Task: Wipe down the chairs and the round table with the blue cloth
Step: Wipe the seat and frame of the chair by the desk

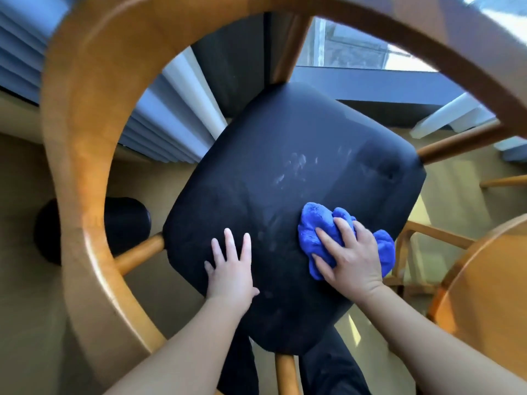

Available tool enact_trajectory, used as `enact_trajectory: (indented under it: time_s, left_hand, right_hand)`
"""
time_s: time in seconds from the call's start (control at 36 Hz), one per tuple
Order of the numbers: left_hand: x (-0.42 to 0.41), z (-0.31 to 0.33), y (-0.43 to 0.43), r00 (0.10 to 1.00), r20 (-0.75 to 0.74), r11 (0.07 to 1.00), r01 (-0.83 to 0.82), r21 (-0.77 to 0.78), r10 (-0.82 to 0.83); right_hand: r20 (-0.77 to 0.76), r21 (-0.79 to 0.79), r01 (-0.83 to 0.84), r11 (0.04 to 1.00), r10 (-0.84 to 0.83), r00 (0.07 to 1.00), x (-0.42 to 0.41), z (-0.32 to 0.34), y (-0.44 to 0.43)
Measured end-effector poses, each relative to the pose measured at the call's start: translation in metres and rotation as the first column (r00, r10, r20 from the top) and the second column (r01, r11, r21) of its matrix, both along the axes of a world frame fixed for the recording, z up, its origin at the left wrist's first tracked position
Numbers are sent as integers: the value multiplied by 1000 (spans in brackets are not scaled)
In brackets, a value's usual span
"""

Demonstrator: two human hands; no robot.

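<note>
Right hand (pixel 350 256) grips bunched blue cloth (pixel 319 223) on dark chair seat (pixel 285 155); left hand (pixel 231 266) flat, fingers spread, beside it.

A single wide-angle camera on the person's head looks forward and steeply down, close over a dark chair seat (pixel 285 172) that fills the middle of the frame. The lens bends the wooden chair frame (pixel 77 166) into an arc across the left and top. The left hand (pixel 231 269) and the right hand (pixel 350 258), on the blue cloth (pixel 316 223), reach in from the near edge. Window blinds (pixel 22 52) lie far left, and the round desk (pixel 490 295) sits near right.
</note>
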State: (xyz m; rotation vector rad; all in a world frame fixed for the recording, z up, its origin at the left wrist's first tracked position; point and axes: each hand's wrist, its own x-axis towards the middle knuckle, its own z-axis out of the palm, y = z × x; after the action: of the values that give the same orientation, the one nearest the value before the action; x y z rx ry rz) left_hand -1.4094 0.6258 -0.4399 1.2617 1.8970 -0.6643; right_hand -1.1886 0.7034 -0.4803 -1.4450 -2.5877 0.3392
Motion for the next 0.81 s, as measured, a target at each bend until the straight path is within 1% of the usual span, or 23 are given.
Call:
enact_trajectory:
  time_s: [0.14, 0.28, 0.42, 0.58, 0.72, 0.81]
  left_hand:
    - [1, -9, 0, 999, 34, 1000, -29, -11, 29]
    - [0, -10, 1, 1000, 23, 1000, -6, -17, 6]
    - [0, -11, 2, 1000, 20, 1000, 13, -27, -13]
    - [-1, -13, 4, 999, 50, 998, -2, -60, 5]
    - [-2, -13, 3, 998, 61, 999, -28, -46, 31]
    - [-4, -14, 2, 998, 55, 999, -24, -41, 27]
  right_hand:
    - [7, 13, -113, 993, 113, 994, -12, -2, 17]
    - [-9, 16, -183, 983, 183, 983, -39, -5, 33]
    - [-20, -12, -296, 955, 295, 955, -100, -7, 56]
    - [1, -44, -441, 896, 442, 897, -183, -9, 84]
    - [40, -67, -475, 877, 478, 877, -233, -8, 97]
    - [95, -78, -478, 875, 484, 870, -259, -5, 104]
